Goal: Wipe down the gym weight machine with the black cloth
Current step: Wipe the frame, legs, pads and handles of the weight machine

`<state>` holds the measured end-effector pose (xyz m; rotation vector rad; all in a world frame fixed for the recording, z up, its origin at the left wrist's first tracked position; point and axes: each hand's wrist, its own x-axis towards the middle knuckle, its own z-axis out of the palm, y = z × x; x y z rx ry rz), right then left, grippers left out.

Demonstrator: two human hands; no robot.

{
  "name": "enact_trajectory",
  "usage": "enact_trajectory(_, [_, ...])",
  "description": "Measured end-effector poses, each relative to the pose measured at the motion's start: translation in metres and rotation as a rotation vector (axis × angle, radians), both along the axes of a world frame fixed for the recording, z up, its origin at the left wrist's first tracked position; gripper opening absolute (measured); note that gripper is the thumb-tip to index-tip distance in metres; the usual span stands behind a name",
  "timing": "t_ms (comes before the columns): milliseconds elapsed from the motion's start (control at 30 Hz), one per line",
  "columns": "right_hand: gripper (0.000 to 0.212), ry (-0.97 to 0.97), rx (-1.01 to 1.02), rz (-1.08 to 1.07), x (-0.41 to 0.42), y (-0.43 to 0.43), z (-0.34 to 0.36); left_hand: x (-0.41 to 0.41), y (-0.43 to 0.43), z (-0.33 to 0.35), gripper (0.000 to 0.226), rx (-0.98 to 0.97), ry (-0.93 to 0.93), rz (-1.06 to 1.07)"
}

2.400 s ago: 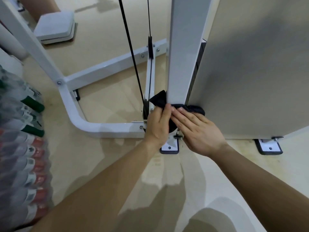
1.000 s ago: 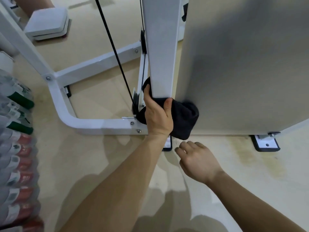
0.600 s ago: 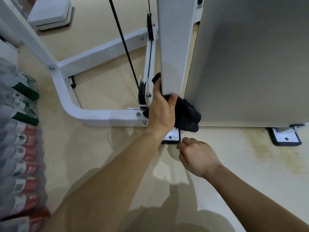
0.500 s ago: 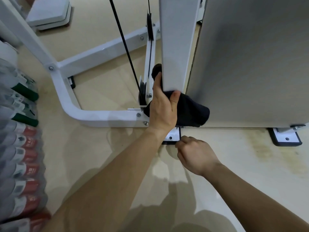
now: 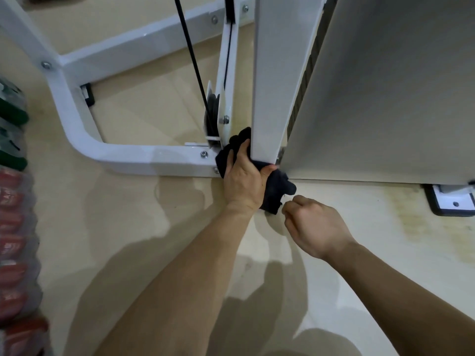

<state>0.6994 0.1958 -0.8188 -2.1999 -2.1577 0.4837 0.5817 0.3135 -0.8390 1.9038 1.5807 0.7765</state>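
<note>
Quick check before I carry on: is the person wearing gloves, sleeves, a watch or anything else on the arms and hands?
Nothing is worn. The left hand and right hand are bare, without gloves, rings or watch, and both forearms are uncovered as far as the picture shows; no sleeve edge appears.

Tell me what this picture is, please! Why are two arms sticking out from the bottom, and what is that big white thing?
The camera sits on a person's head and looks down, so you see that person's own arms. The white thing is a gym weight machine: a tall white post, a bent white bar lying on the floor, and a black cable running down to a little wheel. The left hand presses a black cloth around the bottom of the post to wipe it clean. The right hand is curled closed just beside the cloth, holding nothing that I can see. A big grey panel stands on the right. At the left edge are wrapped packs of bottles, too blurry to read.
</note>
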Motion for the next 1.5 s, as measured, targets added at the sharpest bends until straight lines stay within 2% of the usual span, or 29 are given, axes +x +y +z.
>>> enact_trajectory(100, [0.023, 0.005, -0.016, 0.01, -0.005, 0.001, 0.003, -0.004, -0.004, 0.0, 0.081, 0.029, 0.073, -0.015])
enact_trajectory(233, [0.022, 0.029, -0.012, 0.043, -0.013, 0.001, 0.01, -0.004, 0.007, 0.013, 0.072, 0.023, -0.082, -0.024])
enact_trajectory(333, [0.022, 0.038, -0.024, 0.05, -0.016, 0.002, 0.008, 0.004, 0.006, 0.021, 0.084, 0.079, -0.223, 0.02])
enact_trajectory(400, [0.022, 0.038, -0.047, 0.045, -0.019, 0.003, 0.002, 0.007, 0.005, 0.015, 0.094, 0.098, -0.225, 0.024])
enact_trajectory(600, [0.022, 0.078, -0.143, -0.011, -0.023, -0.006, -0.012, -0.002, -0.003, -0.014, 0.095, 0.128, 0.08, 0.0])
enact_trajectory(833, [0.024, 0.09, -0.236, -0.036, -0.021, -0.017, -0.019, -0.017, 0.01, -0.035, 0.09, 0.184, 0.321, -0.101])
enact_trajectory(1000, [0.028, 0.117, -0.21, -0.084, -0.022, -0.014, -0.019, -0.026, 0.016, -0.047, 0.105, 0.347, 0.487, -0.117])
enact_trajectory(1200, [0.044, 0.188, -0.182, -0.183, -0.033, 0.004, -0.026, -0.025, 0.012, -0.043, 0.11, 0.419, 0.512, -0.086])
enact_trajectory(1367, [0.059, 0.106, -0.184, -0.11, -0.044, 0.025, -0.05, -0.026, 0.012, -0.043, 0.108, 0.316, 0.489, -0.114])
enact_trajectory(1500, [0.072, 0.185, -0.23, -0.163, -0.06, 0.032, -0.068, -0.031, 0.018, -0.032, 0.101, 0.173, 0.403, -0.181])
